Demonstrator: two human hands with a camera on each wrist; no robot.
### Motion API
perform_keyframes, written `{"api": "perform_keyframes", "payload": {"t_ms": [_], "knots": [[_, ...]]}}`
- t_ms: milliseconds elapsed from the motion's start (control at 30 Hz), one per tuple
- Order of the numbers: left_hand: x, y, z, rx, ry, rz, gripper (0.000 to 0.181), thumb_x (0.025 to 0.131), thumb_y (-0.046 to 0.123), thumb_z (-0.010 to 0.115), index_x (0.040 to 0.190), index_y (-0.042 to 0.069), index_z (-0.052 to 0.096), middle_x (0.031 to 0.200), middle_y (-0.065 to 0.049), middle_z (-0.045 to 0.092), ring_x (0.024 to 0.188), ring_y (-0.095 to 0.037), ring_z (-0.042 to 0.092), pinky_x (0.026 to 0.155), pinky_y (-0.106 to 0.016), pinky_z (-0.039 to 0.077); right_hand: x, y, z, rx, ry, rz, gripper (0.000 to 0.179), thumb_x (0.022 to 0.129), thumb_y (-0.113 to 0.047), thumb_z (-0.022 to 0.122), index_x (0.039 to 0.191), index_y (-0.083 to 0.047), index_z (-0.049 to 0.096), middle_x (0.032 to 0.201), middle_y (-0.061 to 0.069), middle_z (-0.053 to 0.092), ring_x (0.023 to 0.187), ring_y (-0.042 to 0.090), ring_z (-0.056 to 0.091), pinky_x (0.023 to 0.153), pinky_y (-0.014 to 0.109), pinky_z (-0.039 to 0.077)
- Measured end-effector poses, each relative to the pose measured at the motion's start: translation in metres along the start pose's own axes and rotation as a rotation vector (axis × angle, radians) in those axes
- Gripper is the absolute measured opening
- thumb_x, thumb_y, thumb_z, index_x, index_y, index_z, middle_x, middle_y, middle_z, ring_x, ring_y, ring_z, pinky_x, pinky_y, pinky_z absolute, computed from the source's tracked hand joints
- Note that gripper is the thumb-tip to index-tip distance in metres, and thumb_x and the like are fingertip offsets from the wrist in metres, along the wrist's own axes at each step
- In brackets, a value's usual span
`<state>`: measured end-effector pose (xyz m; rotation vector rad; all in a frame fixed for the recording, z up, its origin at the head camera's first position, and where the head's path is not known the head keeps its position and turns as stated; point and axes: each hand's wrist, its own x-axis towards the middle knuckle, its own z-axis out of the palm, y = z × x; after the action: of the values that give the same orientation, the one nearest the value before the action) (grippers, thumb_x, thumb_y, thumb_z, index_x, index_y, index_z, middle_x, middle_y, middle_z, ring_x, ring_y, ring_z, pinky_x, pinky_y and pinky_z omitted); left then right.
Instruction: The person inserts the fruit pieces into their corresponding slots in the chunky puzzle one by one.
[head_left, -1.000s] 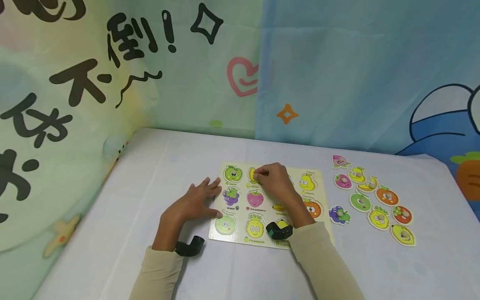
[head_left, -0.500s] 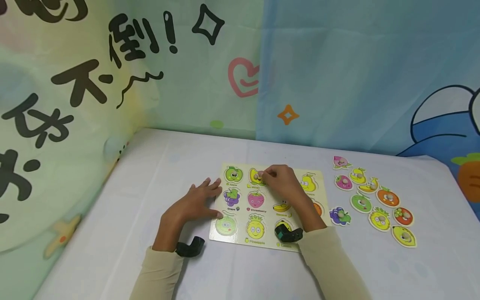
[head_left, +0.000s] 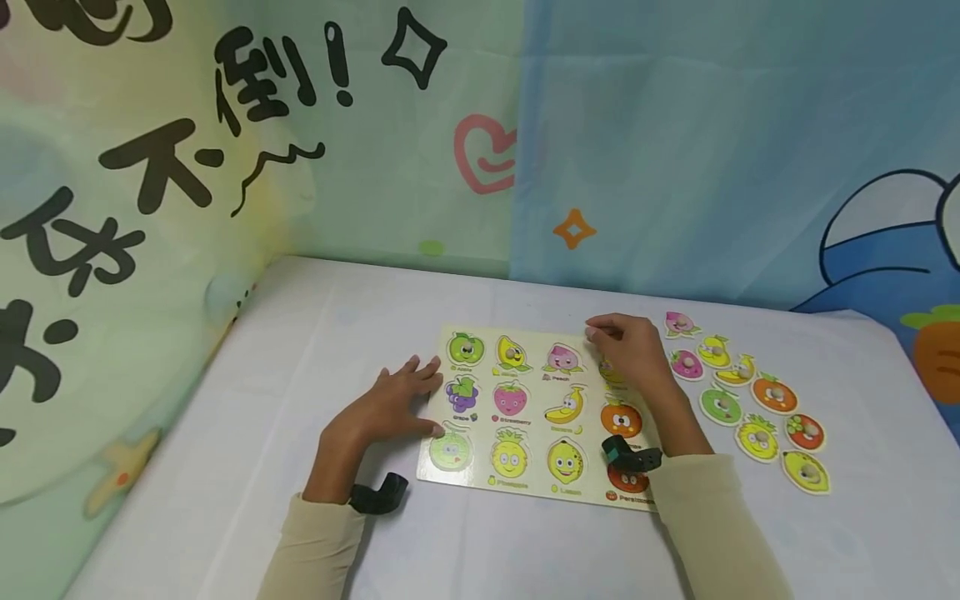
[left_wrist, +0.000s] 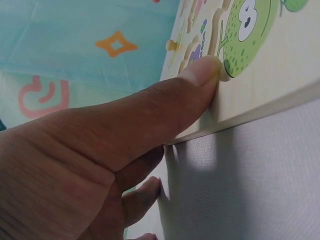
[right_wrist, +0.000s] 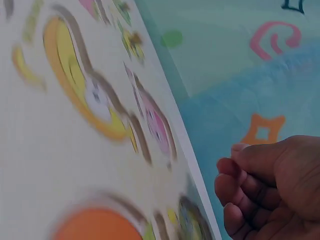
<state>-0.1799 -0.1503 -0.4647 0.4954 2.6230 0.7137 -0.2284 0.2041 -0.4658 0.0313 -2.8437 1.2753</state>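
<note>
My left hand (head_left: pixel 390 408) lies with its fingers spread along the left side of a wooden fruit puzzle board (head_left: pixel 537 460). In the left wrist view its thumb (left_wrist: pixel 200 70) presses on the board's top beside the green melon picture (left_wrist: pixel 245 37). Over the board's back right corner hovers my right hand (head_left: pixel 626 350), partly covering the pear picture. Its fingers are loosely curled with nothing between them, as the right wrist view shows. A mango piece (head_left: pixel 512 354) and an apple piece (head_left: pixel 467 348), both with knobs, lie in their places in the back row.
Loose knobbed pieces lie right of the board, among them a peach (head_left: pixel 680 325), a strawberry (head_left: pixel 686 364), an orange (head_left: pixel 774 392), a pineapple (head_left: pixel 757 438) and a lemon (head_left: pixel 806 472). My right forearm hides the grape piece. A printed cloth backdrop (head_left: pixel 405 208) rises behind the white table (head_left: pixel 360 308).
My right hand has let go of the mango piece, which now lies flat in its place, and has moved right over the pear picture. The left hand has stayed put.
</note>
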Motion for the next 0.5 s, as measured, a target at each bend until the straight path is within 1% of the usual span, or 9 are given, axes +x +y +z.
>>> {"api": "perform_keyframes", "payload": {"t_ms": [100,200,267,367,500], "knots": [[0.000,0.000,0.001,-0.003,0.003,0.014,0.082,0.075,0.029,0.085,0.145,0.009,0.047,0.156,-0.001,0.030,0.147,-0.028,0.013,0.116,-0.055,0.006,-0.001,0.007,-0.012,-0.014,0.030,0.051,0.034,0.099,-0.022,0.058,0.125,-0.002,0.064,0.103,0.015,0.065,0.090,0.027,0.056,0.076,0.034,0.048],[0.001,0.000,0.001,-0.007,0.004,0.002,0.083,0.074,0.030,0.085,0.145,0.010,0.047,0.156,0.000,0.030,0.147,-0.026,0.012,0.116,-0.053,0.005,-0.002,0.017,-0.022,-0.046,0.072,0.102,0.036,0.099,-0.023,0.058,0.129,-0.004,0.062,0.102,0.014,0.063,0.086,0.026,0.053,0.069,0.032,0.047],[0.001,0.000,0.001,-0.007,0.007,-0.001,0.083,0.074,0.030,0.086,0.145,0.011,0.047,0.156,0.001,0.030,0.147,-0.025,0.012,0.117,-0.053,0.005,-0.003,0.024,-0.028,-0.068,0.101,0.125,0.037,0.098,-0.023,0.057,0.130,-0.004,0.061,0.103,0.013,0.062,0.087,0.026,0.051,0.068,0.032,0.046],[0.001,0.000,0.001,-0.007,0.001,-0.001,0.083,0.074,0.031,0.085,0.145,0.012,0.047,0.156,0.002,0.029,0.147,-0.024,0.012,0.117,-0.052,0.004,-0.003,0.035,-0.038,-0.107,0.125,0.137,0.037,0.099,-0.023,0.057,0.130,-0.003,0.061,0.105,0.015,0.061,0.092,0.028,0.052,0.068,0.033,0.046],[0.001,-0.001,0.002,-0.005,0.004,-0.003,0.083,0.074,0.030,0.085,0.145,0.012,0.047,0.156,0.002,0.029,0.147,-0.025,0.012,0.117,-0.053,0.005,0.001,0.045,-0.049,-0.146,0.116,0.128,0.038,0.100,-0.022,0.055,0.130,0.000,0.059,0.108,0.018,0.061,0.096,0.032,0.053,0.072,0.037,0.048]]}}
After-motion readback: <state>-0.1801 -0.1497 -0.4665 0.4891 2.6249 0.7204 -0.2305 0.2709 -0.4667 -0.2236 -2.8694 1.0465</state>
